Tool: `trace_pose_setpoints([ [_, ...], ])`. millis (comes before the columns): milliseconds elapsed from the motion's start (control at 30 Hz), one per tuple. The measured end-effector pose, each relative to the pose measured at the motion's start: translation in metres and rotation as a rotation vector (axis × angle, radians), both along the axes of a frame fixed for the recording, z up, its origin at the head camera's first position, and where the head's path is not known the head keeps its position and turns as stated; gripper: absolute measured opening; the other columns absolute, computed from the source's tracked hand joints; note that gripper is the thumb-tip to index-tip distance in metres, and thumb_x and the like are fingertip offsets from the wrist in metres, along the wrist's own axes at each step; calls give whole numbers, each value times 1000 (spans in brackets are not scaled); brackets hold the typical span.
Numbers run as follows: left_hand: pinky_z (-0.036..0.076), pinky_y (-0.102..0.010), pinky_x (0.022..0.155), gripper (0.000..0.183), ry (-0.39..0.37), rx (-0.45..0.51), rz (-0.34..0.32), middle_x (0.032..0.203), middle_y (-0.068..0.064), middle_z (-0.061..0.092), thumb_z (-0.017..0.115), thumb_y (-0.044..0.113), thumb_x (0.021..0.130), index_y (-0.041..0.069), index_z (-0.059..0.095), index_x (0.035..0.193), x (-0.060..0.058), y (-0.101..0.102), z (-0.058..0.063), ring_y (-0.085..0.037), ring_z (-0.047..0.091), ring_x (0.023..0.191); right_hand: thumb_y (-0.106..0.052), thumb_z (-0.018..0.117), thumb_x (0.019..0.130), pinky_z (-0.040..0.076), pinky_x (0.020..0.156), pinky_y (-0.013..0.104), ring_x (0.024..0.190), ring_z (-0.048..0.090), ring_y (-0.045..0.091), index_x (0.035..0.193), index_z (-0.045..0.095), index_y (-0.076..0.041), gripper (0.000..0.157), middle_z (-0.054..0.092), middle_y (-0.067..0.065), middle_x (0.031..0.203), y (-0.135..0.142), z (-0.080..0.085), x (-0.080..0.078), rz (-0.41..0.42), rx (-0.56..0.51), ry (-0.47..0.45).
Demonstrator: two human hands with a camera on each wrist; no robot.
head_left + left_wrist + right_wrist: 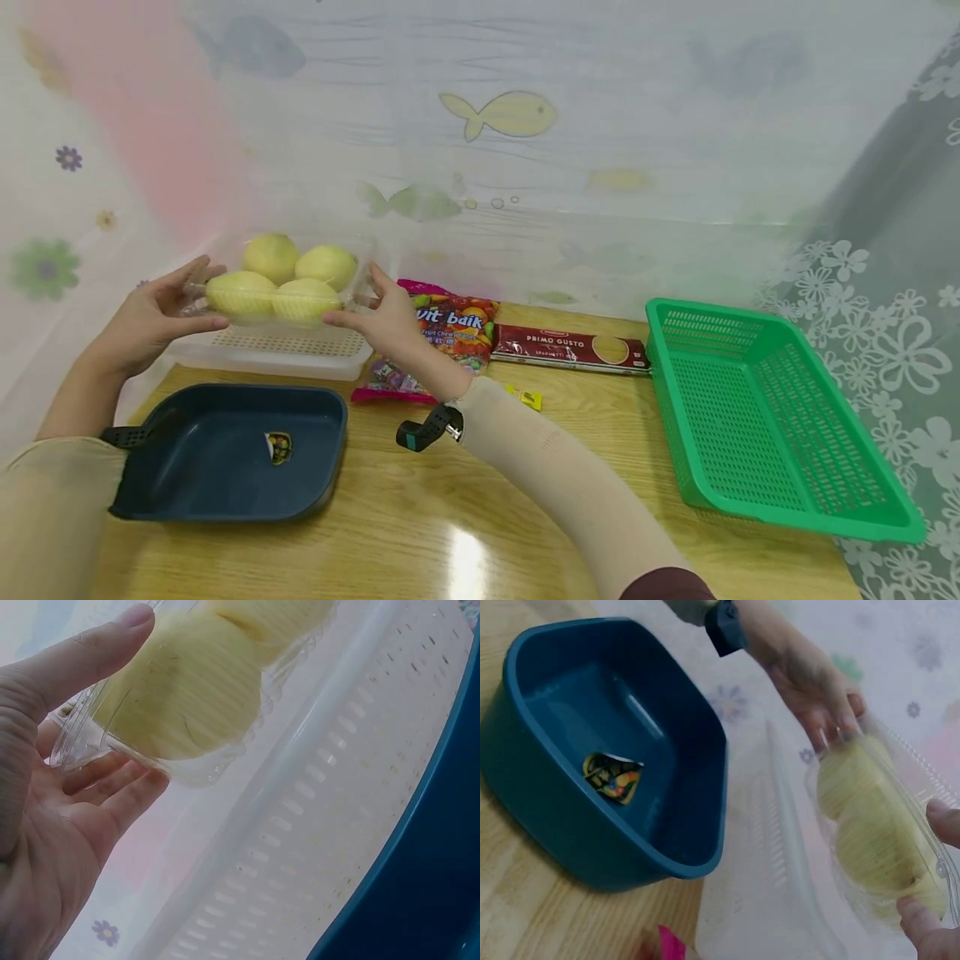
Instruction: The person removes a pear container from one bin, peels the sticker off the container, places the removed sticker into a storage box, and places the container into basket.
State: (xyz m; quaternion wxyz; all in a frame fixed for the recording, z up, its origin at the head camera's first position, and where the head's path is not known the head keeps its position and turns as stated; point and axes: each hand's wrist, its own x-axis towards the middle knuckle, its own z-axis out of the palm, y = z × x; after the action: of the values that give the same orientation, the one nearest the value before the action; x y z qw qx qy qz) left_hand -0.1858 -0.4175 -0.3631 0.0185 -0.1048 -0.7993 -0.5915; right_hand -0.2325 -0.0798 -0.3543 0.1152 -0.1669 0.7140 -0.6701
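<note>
Several pale yellow fruits (326,265) lie inside a clear plastic box (896,787). My left hand (153,312) grips the box's left end, thumb on the near side and fingers behind. At the opposite end, my right hand (390,321) pinches it between thumb and fingers. Both hands hold the box over a white perforated basket (270,364); the left wrist view shows a gap between box and basket. Part of the basket is hidden behind the box.
A dark blue basin (225,467) with a sticker (278,447) inside stands nearest me at left. Candy bag (457,329), red spaghetti pack (562,348) and small yellow packet (528,399) lie mid-table. At right stands a green basket (742,433). Printed curtains (675,125) hang behind.
</note>
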Motion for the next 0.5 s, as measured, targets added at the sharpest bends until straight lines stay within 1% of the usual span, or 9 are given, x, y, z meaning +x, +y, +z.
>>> trace_pose_setpoints([
  [133, 52, -8, 90, 99, -12, -42, 18, 175, 2, 28, 65, -13, 99, 21, 10, 173, -3, -7, -5, 18, 48, 130, -16, 88, 90, 60, 93, 28, 139, 59, 23, 170, 27, -17, 100, 40, 9, 169, -8, -3, -2, -19, 2, -19],
  [267, 51, -7, 91, 99, -55, -7, 9, 177, 0, 23, 64, -13, 100, 19, 5, 173, -7, -14, -10, 19, 47, 131, -16, 90, 88, 60, 90, 27, 133, 64, 22, 168, 33, -16, 98, 48, 10, 164, -19, -6, -5, -74, 38, -10],
  [367, 52, -8, 90, 99, -85, 8, 5, 177, 1, 22, 65, -12, 100, 19, 4, 173, -11, -16, -12, 19, 50, 126, -15, 91, 87, 61, 89, 27, 132, 65, 23, 167, 36, -15, 97, 50, 11, 162, -26, -7, -7, -114, 74, 3],
  [433, 52, -8, 89, 99, -95, -36, 13, 177, 1, 22, 65, -9, 101, 19, 4, 173, -13, -16, -13, 20, 51, 122, -15, 91, 86, 61, 90, 27, 132, 66, 23, 167, 36, -14, 97, 51, 12, 161, -30, -7, -7, -133, 97, 6],
  [500, 52, -7, 89, 98, -99, -100, 21, 177, 1, 23, 66, -7, 101, 19, 3, 173, -15, -17, -15, 22, 50, 120, -16, 92, 86, 60, 90, 26, 133, 65, 23, 167, 36, -13, 98, 52, 11, 161, -32, -9, -8, -145, 125, 2],
])
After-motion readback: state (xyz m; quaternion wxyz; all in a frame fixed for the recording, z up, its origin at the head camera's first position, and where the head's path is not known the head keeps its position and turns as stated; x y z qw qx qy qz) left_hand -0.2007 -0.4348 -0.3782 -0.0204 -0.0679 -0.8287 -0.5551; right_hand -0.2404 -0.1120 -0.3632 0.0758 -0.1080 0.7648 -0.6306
